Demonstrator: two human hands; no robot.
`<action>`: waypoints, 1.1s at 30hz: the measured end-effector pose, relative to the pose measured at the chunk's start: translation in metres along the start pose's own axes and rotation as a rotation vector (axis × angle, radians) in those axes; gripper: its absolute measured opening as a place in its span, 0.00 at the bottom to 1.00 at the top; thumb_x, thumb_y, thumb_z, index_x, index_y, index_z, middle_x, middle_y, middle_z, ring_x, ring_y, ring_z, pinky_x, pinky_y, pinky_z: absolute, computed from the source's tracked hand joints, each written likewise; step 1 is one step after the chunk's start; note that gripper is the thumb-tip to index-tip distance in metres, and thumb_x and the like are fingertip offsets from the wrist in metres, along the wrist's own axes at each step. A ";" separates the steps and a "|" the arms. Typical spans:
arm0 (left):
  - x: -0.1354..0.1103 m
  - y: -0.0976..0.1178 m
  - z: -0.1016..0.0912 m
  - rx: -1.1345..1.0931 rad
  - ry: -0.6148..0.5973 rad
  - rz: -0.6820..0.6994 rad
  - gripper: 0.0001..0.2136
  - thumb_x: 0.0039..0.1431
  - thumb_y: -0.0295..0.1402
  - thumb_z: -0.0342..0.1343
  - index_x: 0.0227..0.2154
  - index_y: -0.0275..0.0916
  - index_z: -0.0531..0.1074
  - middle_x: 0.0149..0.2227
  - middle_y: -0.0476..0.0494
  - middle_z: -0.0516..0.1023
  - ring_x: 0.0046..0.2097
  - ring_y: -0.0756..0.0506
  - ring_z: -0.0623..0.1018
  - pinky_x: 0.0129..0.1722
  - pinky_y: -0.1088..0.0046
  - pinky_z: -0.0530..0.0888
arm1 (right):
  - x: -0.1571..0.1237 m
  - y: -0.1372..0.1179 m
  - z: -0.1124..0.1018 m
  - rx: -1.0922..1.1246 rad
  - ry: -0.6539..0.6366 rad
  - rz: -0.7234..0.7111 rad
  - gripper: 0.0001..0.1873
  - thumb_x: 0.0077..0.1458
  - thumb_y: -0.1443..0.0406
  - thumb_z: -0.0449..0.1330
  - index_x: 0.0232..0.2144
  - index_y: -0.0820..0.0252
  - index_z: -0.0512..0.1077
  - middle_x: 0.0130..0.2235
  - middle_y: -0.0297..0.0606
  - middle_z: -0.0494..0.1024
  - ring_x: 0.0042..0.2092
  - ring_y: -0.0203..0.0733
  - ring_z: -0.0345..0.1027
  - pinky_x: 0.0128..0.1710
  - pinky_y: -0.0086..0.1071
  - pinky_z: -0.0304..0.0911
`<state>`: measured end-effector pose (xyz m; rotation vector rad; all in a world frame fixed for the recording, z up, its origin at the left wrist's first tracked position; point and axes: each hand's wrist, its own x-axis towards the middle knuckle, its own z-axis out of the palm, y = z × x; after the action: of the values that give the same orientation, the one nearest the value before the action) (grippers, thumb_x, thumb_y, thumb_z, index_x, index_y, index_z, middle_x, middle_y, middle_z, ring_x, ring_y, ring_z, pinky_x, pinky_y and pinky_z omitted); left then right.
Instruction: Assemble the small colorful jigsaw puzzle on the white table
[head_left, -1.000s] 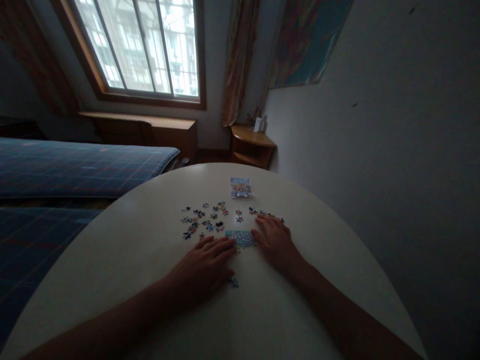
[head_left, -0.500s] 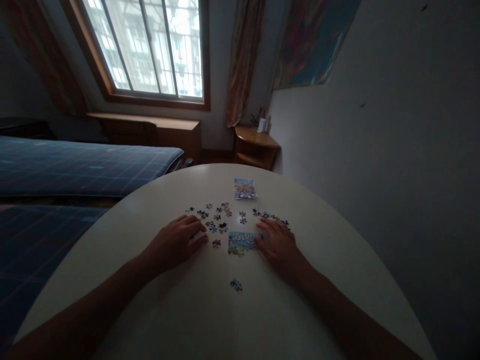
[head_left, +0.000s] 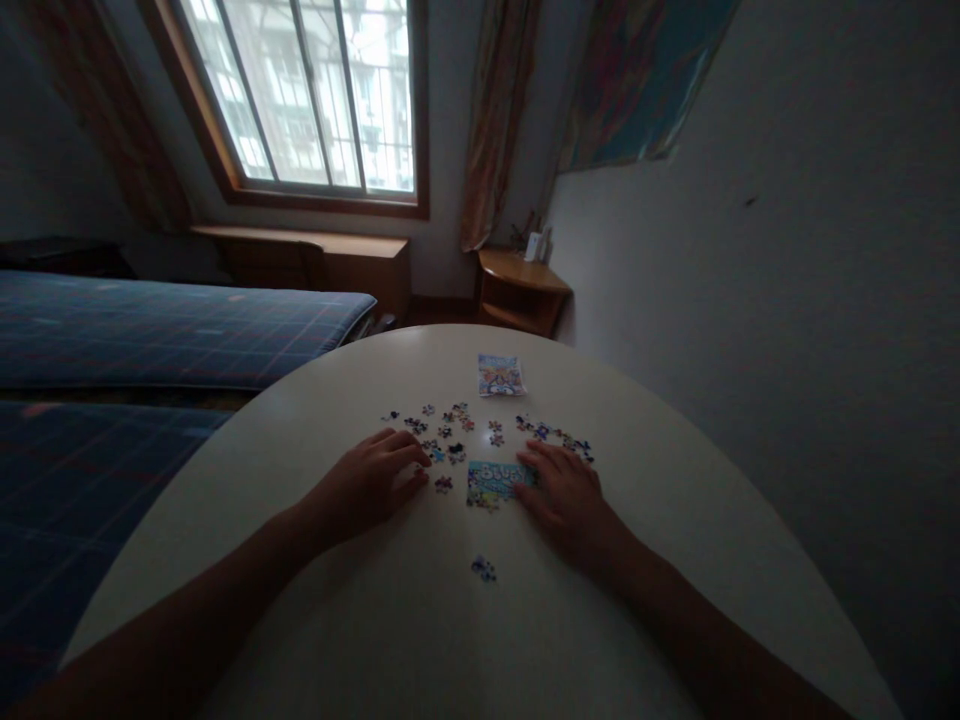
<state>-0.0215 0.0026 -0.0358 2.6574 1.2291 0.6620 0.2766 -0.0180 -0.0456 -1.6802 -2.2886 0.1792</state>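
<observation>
Joined jigsaw pieces form a blue strip with white lettering, the partly built puzzle (head_left: 491,483), in the middle of the table. My right hand (head_left: 561,492) lies over its right end, fingers stretched out, thumb touching the edge. My left hand (head_left: 379,478) rests to the left with fingers apart, beside loose jigsaw pieces (head_left: 445,432). Any piece under its fingertips is hidden. More loose pieces (head_left: 541,431) lie beyond my right fingers. Nearer to me is a small cluster of pieces (head_left: 484,569). A printed picture sheet (head_left: 501,376) lies farther back.
The round white table (head_left: 360,640) fills the foreground. Left of it stands a bed with a blue plaid mattress (head_left: 180,330). A wooden corner shelf (head_left: 525,280) and a window (head_left: 322,100) are behind it; a pale wall (head_left: 750,330) runs along the right.
The whole view has shifted slightly, so everything sits a little farther right. Both hands keep nearly the same places relative to the puzzle.
</observation>
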 end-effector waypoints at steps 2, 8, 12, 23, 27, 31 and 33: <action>0.000 0.003 0.003 0.000 0.016 0.026 0.08 0.65 0.32 0.55 0.45 0.41 0.74 0.47 0.42 0.76 0.49 0.42 0.74 0.50 0.60 0.73 | 0.000 0.000 0.000 -0.003 0.005 -0.006 0.22 0.65 0.56 0.51 0.57 0.58 0.69 0.64 0.45 0.66 0.65 0.52 0.55 0.63 0.51 0.51; 0.003 0.011 0.012 0.015 -0.015 0.063 0.07 0.65 0.31 0.56 0.44 0.44 0.76 0.47 0.43 0.76 0.50 0.42 0.73 0.53 0.58 0.72 | -0.001 -0.003 -0.001 0.000 -0.008 0.000 0.23 0.65 0.56 0.51 0.57 0.58 0.68 0.64 0.45 0.66 0.65 0.52 0.56 0.63 0.51 0.50; 0.004 0.009 0.015 -0.035 -0.018 0.057 0.05 0.66 0.31 0.55 0.41 0.42 0.75 0.47 0.44 0.76 0.51 0.43 0.73 0.54 0.60 0.70 | -0.001 -0.003 0.000 -0.003 0.005 -0.001 0.23 0.65 0.56 0.51 0.57 0.57 0.69 0.63 0.45 0.67 0.65 0.52 0.56 0.63 0.51 0.50; 0.001 -0.010 -0.011 -0.016 -0.076 -0.082 0.08 0.63 0.40 0.58 0.38 0.41 0.73 0.44 0.43 0.76 0.48 0.40 0.73 0.49 0.59 0.71 | 0.001 -0.002 -0.001 -0.011 -0.030 0.008 0.24 0.64 0.56 0.52 0.58 0.58 0.68 0.64 0.45 0.66 0.65 0.52 0.55 0.64 0.52 0.50; -0.001 -0.013 -0.011 -0.017 -0.088 -0.080 0.08 0.62 0.38 0.57 0.41 0.41 0.75 0.45 0.42 0.76 0.49 0.40 0.74 0.51 0.59 0.71 | 0.000 -0.002 -0.001 -0.012 -0.021 0.008 0.24 0.64 0.56 0.52 0.58 0.57 0.68 0.64 0.45 0.66 0.65 0.53 0.56 0.63 0.52 0.51; 0.000 -0.015 -0.007 -0.042 -0.087 -0.019 0.10 0.65 0.38 0.54 0.43 0.44 0.77 0.46 0.42 0.76 0.49 0.41 0.73 0.51 0.61 0.71 | 0.000 -0.001 0.000 -0.016 -0.004 -0.008 0.23 0.65 0.55 0.51 0.58 0.56 0.68 0.63 0.44 0.67 0.64 0.53 0.57 0.63 0.52 0.51; 0.000 -0.015 -0.005 -0.050 -0.092 0.005 0.10 0.67 0.39 0.52 0.40 0.45 0.78 0.44 0.44 0.76 0.47 0.42 0.73 0.50 0.62 0.71 | 0.000 -0.001 0.000 -0.018 0.003 -0.010 0.23 0.65 0.55 0.50 0.58 0.55 0.68 0.63 0.44 0.67 0.64 0.53 0.56 0.63 0.52 0.51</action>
<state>-0.0343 0.0126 -0.0361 2.6199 1.1664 0.5569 0.2752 -0.0184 -0.0454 -1.6759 -2.3025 0.1542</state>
